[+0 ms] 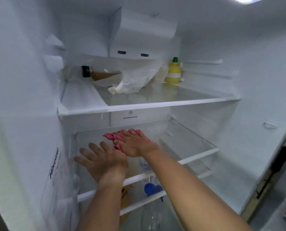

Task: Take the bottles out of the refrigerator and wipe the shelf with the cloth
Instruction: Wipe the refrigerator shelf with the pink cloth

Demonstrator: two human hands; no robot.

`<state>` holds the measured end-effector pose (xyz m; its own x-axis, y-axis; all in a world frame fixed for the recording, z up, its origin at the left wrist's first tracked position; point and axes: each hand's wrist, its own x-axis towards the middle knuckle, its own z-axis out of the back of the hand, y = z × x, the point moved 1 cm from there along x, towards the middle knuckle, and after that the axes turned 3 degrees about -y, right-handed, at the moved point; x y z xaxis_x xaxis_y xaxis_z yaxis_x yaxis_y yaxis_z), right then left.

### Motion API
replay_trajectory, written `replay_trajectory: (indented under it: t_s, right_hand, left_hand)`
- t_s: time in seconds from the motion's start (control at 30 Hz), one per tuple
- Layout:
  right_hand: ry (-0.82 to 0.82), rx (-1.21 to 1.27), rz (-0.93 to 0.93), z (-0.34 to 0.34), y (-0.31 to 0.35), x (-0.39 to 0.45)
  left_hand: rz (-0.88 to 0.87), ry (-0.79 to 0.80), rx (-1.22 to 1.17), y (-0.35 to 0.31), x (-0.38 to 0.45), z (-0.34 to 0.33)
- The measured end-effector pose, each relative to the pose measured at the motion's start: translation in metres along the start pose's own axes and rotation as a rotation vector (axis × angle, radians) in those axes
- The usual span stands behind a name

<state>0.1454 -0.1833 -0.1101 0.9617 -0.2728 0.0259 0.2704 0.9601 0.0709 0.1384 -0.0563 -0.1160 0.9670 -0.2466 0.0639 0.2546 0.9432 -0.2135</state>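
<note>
A pink cloth (109, 136) lies bunched on the middle glass shelf (185, 140) of the open refrigerator. My right hand (134, 145) presses flat on top of the cloth, fingers pointing to the back. My left hand (100, 160) rests palm down on the same shelf just to the left, fingers spread, holding nothing. On the upper shelf (155, 104) a brown bottle with a black cap (95, 75) lies on its side at the left, and a yellow lemon-shaped bottle with a green cap (173, 72) stands at the right.
A crumpled clear plastic bag (135, 80) lies between the two bottles on the upper shelf. Below the middle shelf, clear bottles with blue caps (150, 188) show through the glass. The refrigerator walls close in on both sides.
</note>
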Motion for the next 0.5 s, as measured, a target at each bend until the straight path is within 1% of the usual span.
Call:
replay_trajectory:
  t_s: [0.1,0.27,0.37,0.5]
  right_hand:
    - [-0.021,0.003,-0.007,0.000,-0.016,0.025]
    - [-0.049,0.012,-0.173,0.001,-0.063,0.052]
    - [-0.045,-0.014,-0.264,0.001,-0.096,0.051]
    - [-0.039,-0.037,-0.380,0.005,-0.143,0.028]
  left_hand:
    - [-0.004,-0.021,-0.003,0.001,0.003,-0.002]
    - [-0.017,-0.040,-0.003,0.000,0.006,-0.003]
    - [-0.029,-0.042,0.006,0.000,0.010,-0.006]
    - [-0.014,-0.032,0.007,0.003,0.015,-0.009]
